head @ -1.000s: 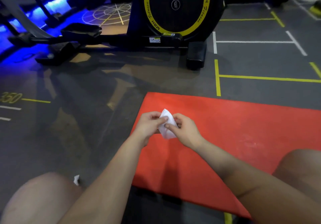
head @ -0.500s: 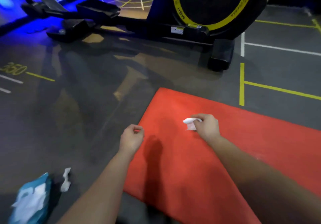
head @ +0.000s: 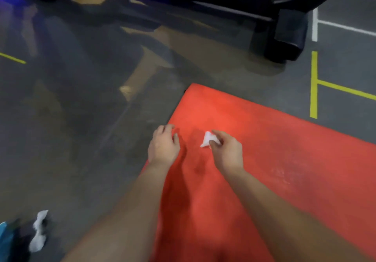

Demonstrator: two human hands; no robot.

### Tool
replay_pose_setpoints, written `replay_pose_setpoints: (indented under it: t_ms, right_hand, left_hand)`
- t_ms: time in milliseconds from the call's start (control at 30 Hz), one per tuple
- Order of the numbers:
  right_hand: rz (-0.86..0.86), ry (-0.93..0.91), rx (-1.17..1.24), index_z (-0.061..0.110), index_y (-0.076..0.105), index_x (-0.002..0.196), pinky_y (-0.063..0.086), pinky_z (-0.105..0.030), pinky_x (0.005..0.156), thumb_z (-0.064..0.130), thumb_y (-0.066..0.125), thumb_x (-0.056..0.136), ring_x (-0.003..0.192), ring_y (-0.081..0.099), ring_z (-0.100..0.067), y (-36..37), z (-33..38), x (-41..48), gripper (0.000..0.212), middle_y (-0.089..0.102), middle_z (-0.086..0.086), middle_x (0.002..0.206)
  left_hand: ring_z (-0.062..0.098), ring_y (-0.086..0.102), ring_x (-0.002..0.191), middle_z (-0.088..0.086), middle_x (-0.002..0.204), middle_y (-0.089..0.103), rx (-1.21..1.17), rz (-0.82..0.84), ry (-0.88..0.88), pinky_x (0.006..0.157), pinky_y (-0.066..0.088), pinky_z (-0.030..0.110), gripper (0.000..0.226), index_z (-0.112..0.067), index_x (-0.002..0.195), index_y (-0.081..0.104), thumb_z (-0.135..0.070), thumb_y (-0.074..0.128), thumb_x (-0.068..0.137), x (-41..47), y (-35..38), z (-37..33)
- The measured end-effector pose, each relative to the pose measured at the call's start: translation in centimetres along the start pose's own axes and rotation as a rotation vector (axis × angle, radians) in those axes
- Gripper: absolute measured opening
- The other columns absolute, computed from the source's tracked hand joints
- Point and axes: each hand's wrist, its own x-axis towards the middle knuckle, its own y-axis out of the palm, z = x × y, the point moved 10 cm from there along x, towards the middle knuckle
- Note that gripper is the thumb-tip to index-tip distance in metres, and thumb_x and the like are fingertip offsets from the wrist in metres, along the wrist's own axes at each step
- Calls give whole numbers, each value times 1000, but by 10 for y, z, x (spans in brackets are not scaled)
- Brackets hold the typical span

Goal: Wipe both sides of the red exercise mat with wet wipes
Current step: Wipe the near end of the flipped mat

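Bunched wipe, unanchored mat: patchy cleaning is the risk

The right hand pinches a crumpled wet wipe between finger and thumb, just over the red exercise mat near its upper-left corner. The left hand hangs loosely curled, holding nothing, at the mat's left edge. Bunched like this, the wipe would likely touch only a narrow strip and skip patches, and the unheld mat may slide on the floor. A crumpled used wipe lies at lower left.
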Motion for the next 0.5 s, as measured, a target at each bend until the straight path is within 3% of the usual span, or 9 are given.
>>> replay_pose_setpoints:
  t_ms: [67,133,333,433,500]
  right_hand:
    - [-46,14,52,15,69,126,42,-14,81,9,67,90,101,69,-16,10,-6,21,37,74,0,111]
    - [-95,-7,66,19,75,113,44,-15,79,12,68,89,94,69,-12,21,-9,47,25,76,4,104]
    - [-185,-184,-26,11,77,104,37,-4,81,7,68,86,90,67,-14,56,9,133,20,76,-3,99]
    - [-253,-230,27,11,76,106,48,-21,84,10,66,89,90,67,-11,58,37,169,20,75,-2,101]
    - [-257,-251,-66,17,74,110,50,-33,81,18,63,93,97,68,-17,60,58,195,20,75,1,107]
  left_hand:
    - [28,45,136,6,149,48,130,13,100,107,43,44,43,-20,143,54,-29,51,101,22,26,-7]
    - [27,38,145,7,160,40,214,1,159,111,39,46,51,-20,150,48,-33,44,101,36,49,-7]
    - [31,38,147,11,159,42,298,-65,202,115,37,52,59,-18,151,48,-33,40,95,47,71,-2]
    - [31,39,146,11,158,43,309,-55,186,113,39,52,60,-19,151,48,-34,41,93,50,69,-3]
    - [32,41,145,11,156,46,311,-67,182,112,40,52,60,-19,150,50,-35,42,93,50,70,-2]
